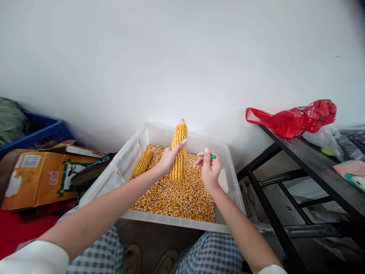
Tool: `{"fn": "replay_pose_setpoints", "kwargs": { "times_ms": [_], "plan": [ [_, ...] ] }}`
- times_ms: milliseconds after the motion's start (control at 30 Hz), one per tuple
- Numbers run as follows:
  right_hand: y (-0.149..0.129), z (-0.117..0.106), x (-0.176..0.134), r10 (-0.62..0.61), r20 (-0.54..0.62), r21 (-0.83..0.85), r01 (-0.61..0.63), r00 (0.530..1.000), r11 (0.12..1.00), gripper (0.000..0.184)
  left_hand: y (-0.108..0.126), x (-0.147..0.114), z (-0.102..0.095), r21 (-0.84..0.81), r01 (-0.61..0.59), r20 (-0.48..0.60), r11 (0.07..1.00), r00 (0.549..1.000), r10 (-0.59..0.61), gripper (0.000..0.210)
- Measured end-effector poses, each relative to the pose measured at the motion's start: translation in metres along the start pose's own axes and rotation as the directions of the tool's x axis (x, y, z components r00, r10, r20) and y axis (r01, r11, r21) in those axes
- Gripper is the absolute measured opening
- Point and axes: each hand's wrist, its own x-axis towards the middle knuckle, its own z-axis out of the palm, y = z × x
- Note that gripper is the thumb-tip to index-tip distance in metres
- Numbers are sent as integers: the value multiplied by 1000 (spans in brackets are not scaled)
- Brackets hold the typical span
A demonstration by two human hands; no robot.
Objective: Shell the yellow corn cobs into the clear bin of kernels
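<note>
My left hand (169, 159) is wrapped round a yellow corn cob (179, 152), held upright with its pale tip at the top and its rows full of kernels. To the right, my right hand (210, 167) pinches a small tool with a green handle (213, 156); most of the tool is hidden by the fingers, so its kind is unclear. Both hands are over a translucent plastic bin (182, 220) with a thick layer of loose corn kernels (179, 199). A second corn cob (143, 163) lies on the kernels at the bin's left side.
A white wall (171, 64) rises behind the bin. At left are an orange cardboard box (42, 179) and a blue crate (48, 131). A black metal rack (308, 160) stands at right, with a red plastic bag (293, 120) on it. Checked trouser legs flank the bin's front.
</note>
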Motion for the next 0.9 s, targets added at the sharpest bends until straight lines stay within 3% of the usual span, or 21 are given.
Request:
{"fn": "replay_pose_setpoints", "kwargs": {
  "times_ms": [400, 900],
  "plan": [
    [0, 4, -3, 44, 78, 40, -47, 996, 998, 26, 0, -5, 6, 46, -20, -1, 999, 1000, 20, 49],
    [4, 4, -7, -26, 123, -65, 35, 992, 997, 21, 0, -7, 6, 212, -154, -16, 965, 987, 161, 46]
  ]
}}
